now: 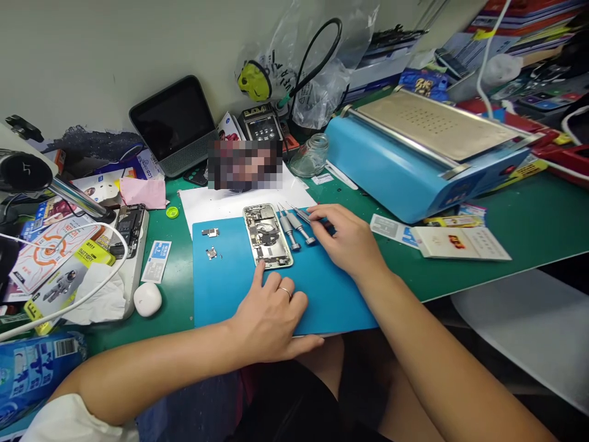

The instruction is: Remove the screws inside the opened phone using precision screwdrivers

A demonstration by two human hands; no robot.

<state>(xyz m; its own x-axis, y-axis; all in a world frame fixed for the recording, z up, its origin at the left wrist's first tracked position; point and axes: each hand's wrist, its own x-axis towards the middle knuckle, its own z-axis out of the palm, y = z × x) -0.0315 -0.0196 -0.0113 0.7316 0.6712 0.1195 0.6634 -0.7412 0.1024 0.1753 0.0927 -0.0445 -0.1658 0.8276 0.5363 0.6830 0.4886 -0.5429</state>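
On the blue mat, left hand steadies opened phone; right hand's grip holds tweezers

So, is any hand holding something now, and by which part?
The right hand pinches a thin metal tool, probably tweezers, at its rear end; its tip points away. The left hand holds nothing: it rests on the blue mat, one fingertip touching the opened phone.

A plain pale wall backs the green-covered worktop, crowded with clutter; stacked books sit far right under even indoor light.
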